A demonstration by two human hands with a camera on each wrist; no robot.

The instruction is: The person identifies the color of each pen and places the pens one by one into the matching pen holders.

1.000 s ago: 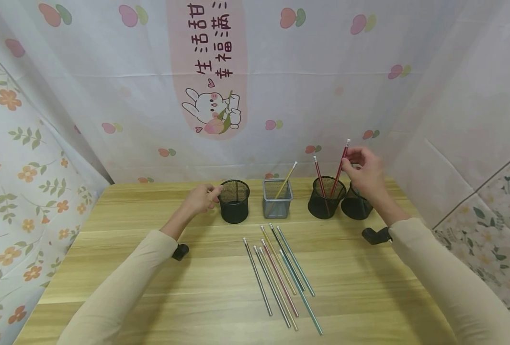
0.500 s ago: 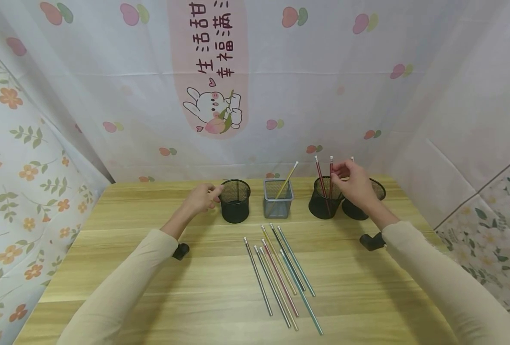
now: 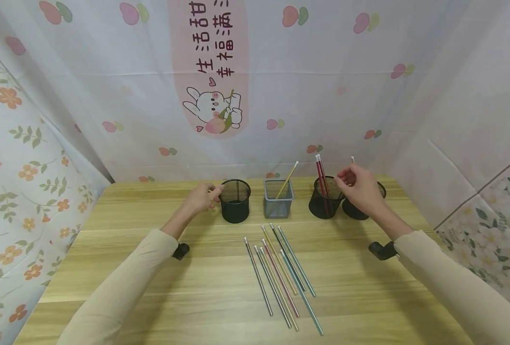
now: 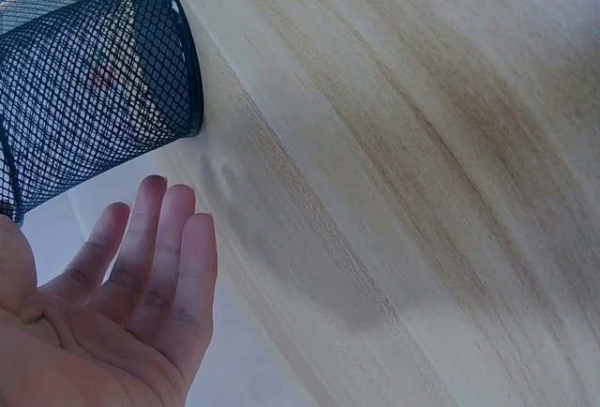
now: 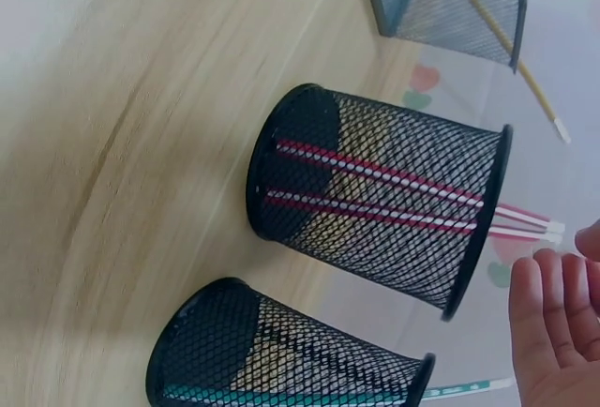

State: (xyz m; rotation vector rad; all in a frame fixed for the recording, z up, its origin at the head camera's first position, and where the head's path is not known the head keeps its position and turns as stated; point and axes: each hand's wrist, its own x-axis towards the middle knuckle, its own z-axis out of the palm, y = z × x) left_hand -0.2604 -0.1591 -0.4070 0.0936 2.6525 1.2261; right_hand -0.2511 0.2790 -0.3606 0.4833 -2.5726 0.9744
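Note:
Two red pencils (image 3: 322,172) lean together inside a round black mesh cup (image 5: 375,196), their white eraser ends up. My right hand (image 3: 360,189) hovers over that cup's right side, holding nothing, fingers loosely bent and apart from the pencils. Behind it, partly hidden, stands another round black cup (image 5: 291,355) with a teal pencil (image 5: 469,389) in it. My left hand (image 3: 200,198) is beside the leftmost black mesh cup (image 3: 235,203), fingers loose and slightly bent. Its thumb is by the rim; I cannot tell whether it touches.
A grey square mesh holder (image 3: 278,206) with one yellow pencil (image 3: 290,175) stands between the round cups. Several pencils (image 3: 276,278) in dark, gold, red and teal lie on the wooden table (image 3: 173,297) in front. A patterned curtain (image 3: 306,91) hangs behind.
My right hand lowered a red pencil into the cup and let go of it, then drew slightly right. The pencil tipped left against the other red one. My left hand has stayed put.

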